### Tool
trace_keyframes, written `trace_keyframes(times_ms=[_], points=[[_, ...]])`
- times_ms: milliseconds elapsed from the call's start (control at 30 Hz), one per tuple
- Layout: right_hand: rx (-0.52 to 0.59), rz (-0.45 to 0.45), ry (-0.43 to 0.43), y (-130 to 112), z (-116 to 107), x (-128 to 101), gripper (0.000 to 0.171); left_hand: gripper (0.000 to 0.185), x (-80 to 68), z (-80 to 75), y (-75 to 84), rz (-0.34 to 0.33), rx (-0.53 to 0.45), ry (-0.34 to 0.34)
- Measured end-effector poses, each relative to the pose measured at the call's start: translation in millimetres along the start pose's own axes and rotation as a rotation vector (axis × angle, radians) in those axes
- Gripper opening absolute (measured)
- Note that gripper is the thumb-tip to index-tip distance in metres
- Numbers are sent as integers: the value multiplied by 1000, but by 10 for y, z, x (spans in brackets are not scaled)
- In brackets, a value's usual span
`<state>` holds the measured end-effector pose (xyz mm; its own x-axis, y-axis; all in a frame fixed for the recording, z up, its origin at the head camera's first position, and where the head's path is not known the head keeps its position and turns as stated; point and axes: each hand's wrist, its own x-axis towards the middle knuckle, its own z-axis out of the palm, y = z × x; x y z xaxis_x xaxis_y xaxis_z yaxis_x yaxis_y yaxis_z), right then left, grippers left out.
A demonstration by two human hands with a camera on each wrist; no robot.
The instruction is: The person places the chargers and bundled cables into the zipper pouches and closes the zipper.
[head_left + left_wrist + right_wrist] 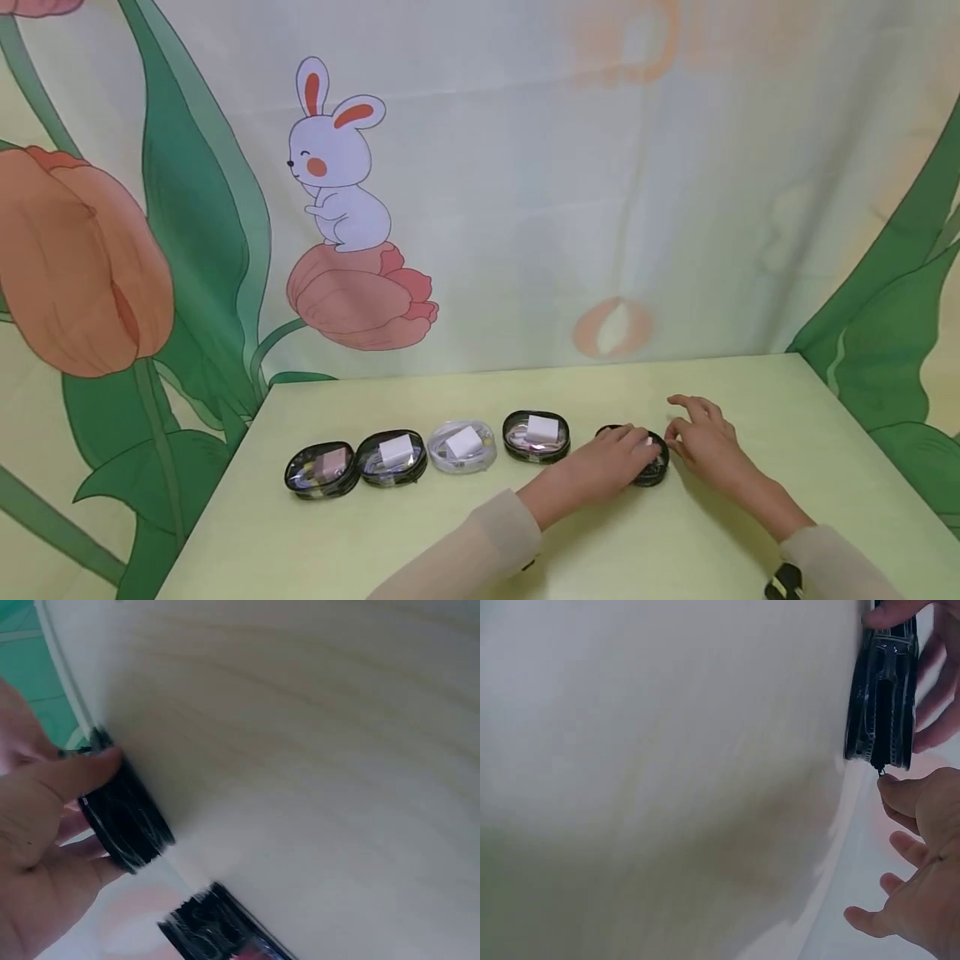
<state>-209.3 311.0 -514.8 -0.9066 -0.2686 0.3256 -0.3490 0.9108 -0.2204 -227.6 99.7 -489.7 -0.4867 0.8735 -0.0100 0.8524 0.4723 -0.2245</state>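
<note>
A small oval zip case [658, 468] with black edging lies at the right end of a row on the table. My left hand [611, 467] lies over it and grips its sides; in the left wrist view the thumb [101, 766] presses on one rim, with fingers on the opposite side. My right hand [708, 450] is just right of the case. In the right wrist view its thumb and index finger pinch the zipper pull [881, 772] at the case's end, while the other fingers spread loosely. The case's contents are mostly hidden beneath the left hand.
Left of the held case stand several similar clear-topped cases: a black-edged one [536, 450], a white one [462, 458], and two more black-edged ones [393, 471] [322, 481]. White plugs and cables show inside some. Behind the pale table [337, 550] hangs a printed curtain [510, 208].
</note>
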Motion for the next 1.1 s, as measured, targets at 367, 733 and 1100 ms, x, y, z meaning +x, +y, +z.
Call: trace_keyframes(times_ms=[367,733,1100], points=[[-12,-86,-22,117,-96,-42,23,54,89,49,-2,-54,-13,28],[16,-126,7,57,-58,-155,23,55,138,70,60,-103,19,-6],[84,-169,69,-48,8,-153,29,44,194,9,163,-256,22,13]])
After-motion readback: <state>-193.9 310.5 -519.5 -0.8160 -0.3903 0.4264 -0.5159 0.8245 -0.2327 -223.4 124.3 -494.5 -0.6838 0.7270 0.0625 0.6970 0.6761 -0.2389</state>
